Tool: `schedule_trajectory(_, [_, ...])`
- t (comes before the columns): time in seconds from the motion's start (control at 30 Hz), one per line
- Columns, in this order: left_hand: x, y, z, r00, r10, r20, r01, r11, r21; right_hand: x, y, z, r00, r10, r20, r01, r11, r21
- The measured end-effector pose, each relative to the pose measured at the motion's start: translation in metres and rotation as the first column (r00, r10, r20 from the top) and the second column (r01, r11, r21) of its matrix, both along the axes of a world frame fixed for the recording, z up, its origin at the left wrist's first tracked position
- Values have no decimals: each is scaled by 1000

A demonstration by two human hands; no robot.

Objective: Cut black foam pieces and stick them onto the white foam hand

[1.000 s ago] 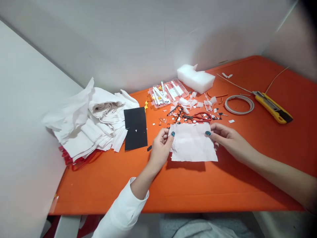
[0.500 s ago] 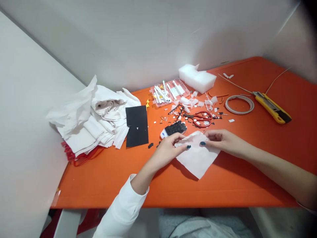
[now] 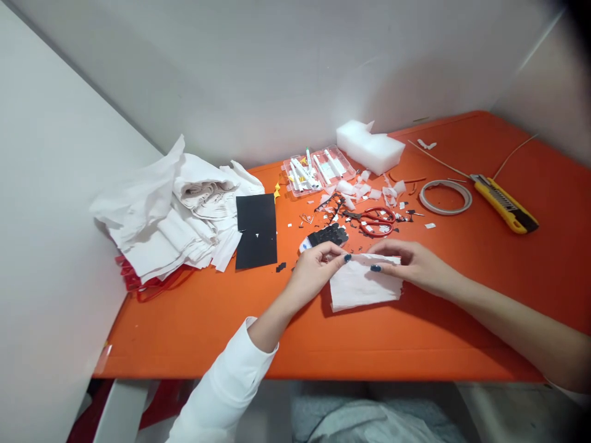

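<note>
A piece of thin white paper (image 3: pixel 366 289), its edges ragged, is held just above the orange table between both hands. My left hand (image 3: pixel 318 269) pinches its upper left corner between thumb and finger. On the upper right part, my right hand (image 3: pixel 410 264) grips it with the thumb on top and the fingers behind. Beyond my left hand lies a small white and blue piece covered with black scales (image 3: pixel 329 234), partly hidden by the hand. Red-handled scissors (image 3: pixel 377 221) rest a little beyond the paper.
A black sheet (image 3: pixel 257 246) lies left, beside a heap of white paper (image 3: pixel 184 227). Behind are a marker case (image 3: pixel 295 187), a white foam block (image 3: pixel 372 147) and scraps (image 3: pixel 348 191). A tape roll (image 3: pixel 446 211) and yellow utility knife (image 3: pixel 505 206) sit right.
The paper has turned from a corner pointing down to a straight lower edge towards me. My left hand has shifted its hold to the upper left corner.
</note>
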State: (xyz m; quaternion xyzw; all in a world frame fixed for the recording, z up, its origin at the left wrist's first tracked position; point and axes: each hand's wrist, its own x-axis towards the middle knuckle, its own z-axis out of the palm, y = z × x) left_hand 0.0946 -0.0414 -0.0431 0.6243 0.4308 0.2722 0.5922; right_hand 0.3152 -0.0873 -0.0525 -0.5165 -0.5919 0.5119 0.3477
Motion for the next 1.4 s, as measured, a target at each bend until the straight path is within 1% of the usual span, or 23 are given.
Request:
schedule_trajectory(0.07, [2, -2, -1, 997, -41, 63, 44, 997, -58, 2, -1, 0, 998, -57, -11, 57, 998, -15])
schedule_trajectory(0.1, [3, -4, -2, 991, -61, 118, 73, 992, -103, 3, -2, 0, 994, -108, -36, 107, 994, -26])
schedule_trajectory(0.17, [5, -7, -3, 969, -108, 223, 151, 971, -187, 6, -1, 2, 971, -224, -82, 220, 974, -48])
schedule_trajectory(0.2, [6, -10, -3, 959, -138, 249, 195, 955, -222, 7, -1, 3, 958, -270, -93, 266, 963, -55])
schedule_trajectory(0.27, [7, -14, -3, 949, -205, 239, 271, 917, -291, 10, 2, 4, 945, -315, -82, 311, 949, -60])
schedule_trajectory(0.33, [7, -17, -3, 947, -261, 186, 312, 884, -349, 14, 6, 4, 954, -301, -7, 301, 954, -21])
schedule_trajectory(0.4, [6, -18, -2, 956, -260, 133, 291, 893, -342, 19, 10, 3, 949, -274, 158, 266, 961, 72])
schedule_trajectory(0.47, [3, -18, -1, 971, -234, 53, 240, 935, -261, 25, 12, 1, 902, -266, 341, 221, 961, 165])
schedule_trajectory(0.5, [2, -17, 0, 975, -224, -5, 219, 957, -190, 27, 13, -1, 875, -267, 404, 205, 960, 192])
schedule_trajectory(0.53, [1, -16, 1, 973, -218, -72, 210, 972, -106, 30, 13, -1, 855, -268, 444, 195, 959, 204])
schedule_trajectory(0.6, [-2, -15, 2, 956, -213, -202, 229, 971, 60, 34, 15, -3, 837, -265, 479, 189, 961, 201])
schedule_trajectory(0.63, [-2, -14, 1, 942, -216, -255, 254, 959, 125, 35, 15, -3, 830, -265, 491, 190, 962, 197])
schedule_trajectory(0.7, [-3, -13, 0, 911, -236, -339, 317, 926, 208, 37, 17, -4, 814, -272, 514, 197, 960, 197])
schedule_trajectory(0.77, [-4, -13, -2, 889, -247, -385, 369, 885, 283, 37, 19, -4, 799, -285, 530, 204, 957, 207])
schedule_trajectory(0.83, [-3, -13, -5, 888, -233, -397, 389, 841, 375, 35, 19, -3, 793, -285, 539, 200, 957, 213])
schedule_trajectory(0.93, [-2, -12, -7, 900, -198, -388, 384, 780, 493, 31, 17, -2, 814, -267, 516, 178, 960, 216])
schedule_trajectory(1.03, [-1, -10, -8, 897, -177, -405, 395, 731, 556, 27, 15, -3, 835, -269, 479, 155, 952, 264])
schedule_trajectory(1.1, [-1, -10, -8, 900, -140, -413, 381, 713, 589, 27, 15, -5, 832, -279, 480, 135, 940, 312])
schedule_trajectory(1.17, [-1, -10, -8, 909, -94, -407, 349, 706, 616, 28, 16, -7, 820, -313, 480, 127, 916, 380])
schedule_trajectory(1.23, [-1, -9, -8, 913, -77, -400, 332, 711, 620, 29, 16, -7, 820, -369, 437, 132, 866, 483])
schedule_trajectory(1.3, [-1, -9, -10, 912, -82, -402, 329, 730, 599, 27, 13, -4, 843, -394, 366, 117, 799, 589])
schedule_trajectory(1.33, [-1, -9, -10, 912, -82, -401, 324, 744, 585, 25, 11, -2, 864, -367, 345, 80, 776, 625])
schedule_trajectory(1.4, [1, -10, -10, 916, -73, -394, 299, 779, 552, 16, 5, 2, 896, -245, 371, -57, 764, 642])
